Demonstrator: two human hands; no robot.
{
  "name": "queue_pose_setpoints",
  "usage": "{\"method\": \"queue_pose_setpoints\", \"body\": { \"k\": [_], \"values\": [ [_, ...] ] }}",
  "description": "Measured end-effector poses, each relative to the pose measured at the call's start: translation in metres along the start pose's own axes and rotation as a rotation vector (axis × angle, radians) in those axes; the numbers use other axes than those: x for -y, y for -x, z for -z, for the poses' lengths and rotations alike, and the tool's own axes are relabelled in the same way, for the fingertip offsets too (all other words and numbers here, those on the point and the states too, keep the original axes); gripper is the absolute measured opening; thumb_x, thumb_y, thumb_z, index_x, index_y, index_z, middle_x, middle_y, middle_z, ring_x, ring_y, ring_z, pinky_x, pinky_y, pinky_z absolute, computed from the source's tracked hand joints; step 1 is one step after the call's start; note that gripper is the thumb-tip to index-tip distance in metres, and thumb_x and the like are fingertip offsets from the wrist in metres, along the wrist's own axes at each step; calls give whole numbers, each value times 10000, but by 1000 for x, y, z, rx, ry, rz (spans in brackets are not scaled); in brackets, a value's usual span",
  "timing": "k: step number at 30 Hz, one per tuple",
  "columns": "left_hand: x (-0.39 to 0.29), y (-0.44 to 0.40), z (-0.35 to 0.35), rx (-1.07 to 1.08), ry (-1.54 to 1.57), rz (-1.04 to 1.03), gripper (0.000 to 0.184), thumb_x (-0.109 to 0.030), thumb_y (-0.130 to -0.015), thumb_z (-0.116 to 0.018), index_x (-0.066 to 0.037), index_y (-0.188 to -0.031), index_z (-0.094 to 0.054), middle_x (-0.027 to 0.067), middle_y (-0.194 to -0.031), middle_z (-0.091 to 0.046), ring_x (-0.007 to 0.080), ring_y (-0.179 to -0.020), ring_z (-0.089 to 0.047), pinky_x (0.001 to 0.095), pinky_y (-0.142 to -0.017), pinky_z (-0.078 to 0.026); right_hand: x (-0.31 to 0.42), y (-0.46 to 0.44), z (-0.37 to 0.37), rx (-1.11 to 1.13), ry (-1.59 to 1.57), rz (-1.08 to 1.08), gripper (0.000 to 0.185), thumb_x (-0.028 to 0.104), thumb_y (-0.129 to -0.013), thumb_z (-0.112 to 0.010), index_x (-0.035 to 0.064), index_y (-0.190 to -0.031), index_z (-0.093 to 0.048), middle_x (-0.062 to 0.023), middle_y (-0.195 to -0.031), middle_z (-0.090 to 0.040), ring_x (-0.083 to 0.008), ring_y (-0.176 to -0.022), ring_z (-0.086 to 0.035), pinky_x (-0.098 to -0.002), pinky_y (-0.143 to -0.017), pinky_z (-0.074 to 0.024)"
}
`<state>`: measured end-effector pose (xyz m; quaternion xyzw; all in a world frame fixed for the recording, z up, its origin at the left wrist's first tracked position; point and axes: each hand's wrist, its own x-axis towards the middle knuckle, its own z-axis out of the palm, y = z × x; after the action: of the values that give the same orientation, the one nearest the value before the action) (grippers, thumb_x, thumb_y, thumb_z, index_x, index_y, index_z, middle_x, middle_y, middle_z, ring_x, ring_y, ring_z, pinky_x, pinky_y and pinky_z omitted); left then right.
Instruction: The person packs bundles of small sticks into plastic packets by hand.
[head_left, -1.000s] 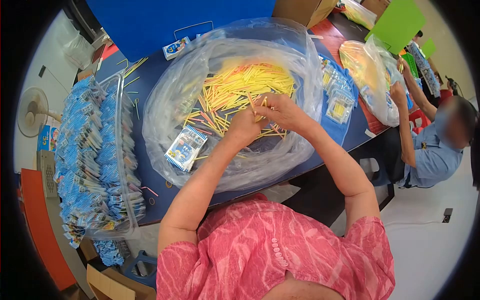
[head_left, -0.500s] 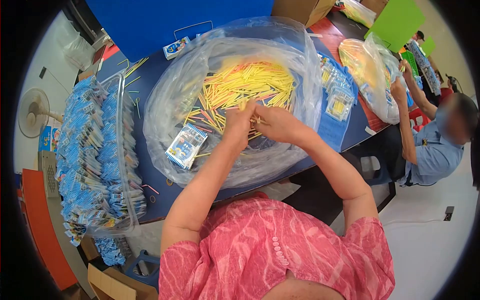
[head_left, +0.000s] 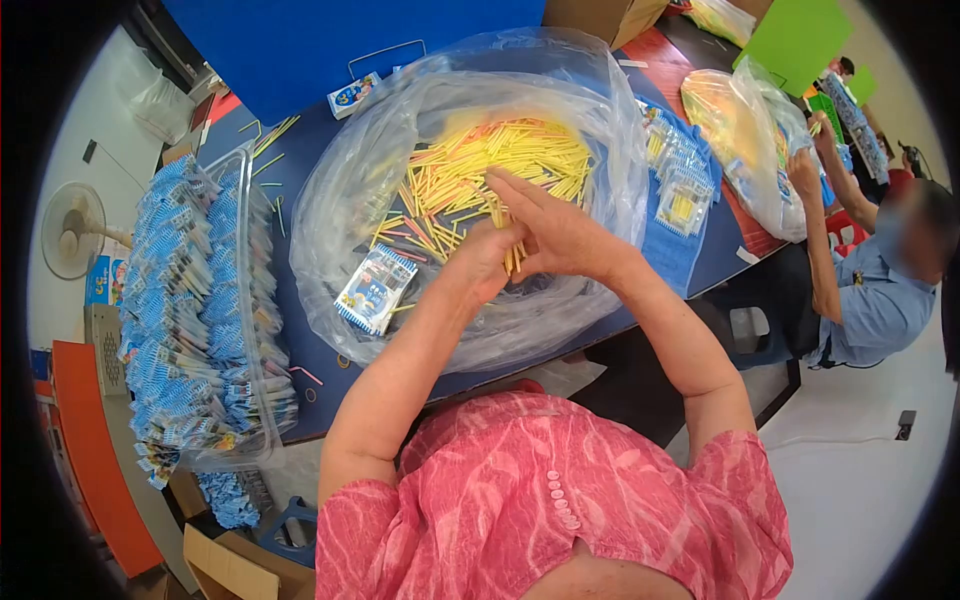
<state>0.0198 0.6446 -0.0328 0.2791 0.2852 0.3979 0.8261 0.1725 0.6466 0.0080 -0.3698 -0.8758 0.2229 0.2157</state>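
Observation:
My left hand (head_left: pixel 484 262) is closed around the lower part of a small bunch of yellow straws (head_left: pixel 512 240), above the open clear plastic bag (head_left: pixel 335 205). Against the other side of the same bunch, my right hand (head_left: pixel 565 235) has its fingers stretched and close to the straws, touching my left hand. Beyond both hands lies a loose pile of yellow and some pinkish straws (head_left: pixel 500 160) in the bag. A blue and white printed packet (head_left: pixel 376 289) rests on the near left part of the bag.
On the left, a clear tray (head_left: pixel 262 400) is filled with blue and white packets (head_left: pixel 175 330). Right of the bag, several packets (head_left: pixel 683 205) lie on a blue cloth (head_left: pixel 655 262). A co-worker (head_left: pixel 880 290) sits at the right beside another plastic bag (head_left: pixel 735 150).
My hands have come slightly lower, and the straw bunch now shows upright between them. The fingers of my right hand have straightened. The co-worker's hands have shifted slightly.

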Motion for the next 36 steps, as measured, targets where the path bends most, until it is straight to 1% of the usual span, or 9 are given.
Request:
{"method": "queue_pose_setpoints", "body": {
  "k": [4, 7, 11, 14, 16, 19, 24, 27, 36],
  "values": [
    [-6, 9, -18, -25, -120, 66, 276, -174, -946, -527, -14, -1171, -537, 76, -1049, -628, 207, -926, -638, 335, -787, -534, 2, 3, 2, -162, -51, 181, 892, 212, -579, -820, 46, -1358, -418, -170, -1294, -519, -308, -1191, -513, -382, -990, -419],
    [-13, 10, -20, -78, -505, 185, 273, -211, -949, -533, -10, -1131, -563, 77, -1002, -631, 200, -860, -650, 336, -741, -540, -2, 6, 18, 36, -420, -113, 561, 205, -701, -771, 29, -1200, -586, -134, -1207, -580, -220, -1086, -570, -325, -927, -446],
    [-22, 12, -33, -5, -921, 250, 279, -251, -959, -517, -17, -1094, -585, 75, -963, -632, 207, -812, -658, 360, -729, -550, -12, 1, 10, -96, -795, -550, 264, 202, -797, -691, -13, -950, -696, -167, -1094, -629, -197, -987, -601, -285, -866, -452],
    [-11, 5, -10, -99, -646, 158, 284, -266, -946, -541, -27, -1092, -590, 65, -902, -633, 179, -782, -647, 340, -690, -549, -16, 5, 10, -378, -765, -414, 227, 202, -849, -660, -15, -896, -706, -117, -1157, -594, -154, -982, -568, -261, -851, -440],
    [-13, 6, -13, -150, -509, 104, 287, -273, -939, -554, -32, -1091, -592, 61, -872, -634, 165, -767, -642, 330, -671, -548, -17, 5, 7, -513, -743, -336, 228, 202, -875, -644, -16, -869, -711, -92, -1189, -576, -133, -979, -552, -248, -844, -434],
    [-12, 7, -24, -63, -42, -42, 302, -265, -943, -557, -23, -1124, -569, 63, -922, -622, 156, -845, -629, 330, -729, -540, -20, 7, -11, -462, -707, -288, 304, 225, -863, -660, -13, -1054, -667, -95, -1252, -539, -155, -1012, -547, -269, -892, -433],
    [-10, 3, -15, -13, 27, 15, 266, -204, -944, -550, -37, -1150, -554, 67, -987, -618, 152, -906, -612, 332, -768, -527, -11, 6, -7, -381, -660, -237, 546, 237, -799, -717, 1, -1259, -541, -132, -1319, -494, -220, -1059, -559, -308, -956, -426],
    [-7, -2, -8, 24, 215, 104, 248, -161, -925, -565, -59, -1151, -560, 44, -964, -615, 138, -865, -600, 327, -766, -527, -2, 4, 1, -256, -19, 250, 796, 259, -699, -784, 17, -1364, -419, -168, -1352, -468, -291, -1124, -545, -357, -1010, -408],
    [7, 5, -5, 19, -66, -21, 205, -157, -938, -534, -42, -1105, -565, 52, -1039, -617, 157, -892, -620, 295, -712, -534, -2, 8, 4, -16, -84, 139, 738, 306, -622, -811, 10, -1234, -524, -179, -1285, -509, -339, -1189, -496, -382, -978, -422]
  ]
}}
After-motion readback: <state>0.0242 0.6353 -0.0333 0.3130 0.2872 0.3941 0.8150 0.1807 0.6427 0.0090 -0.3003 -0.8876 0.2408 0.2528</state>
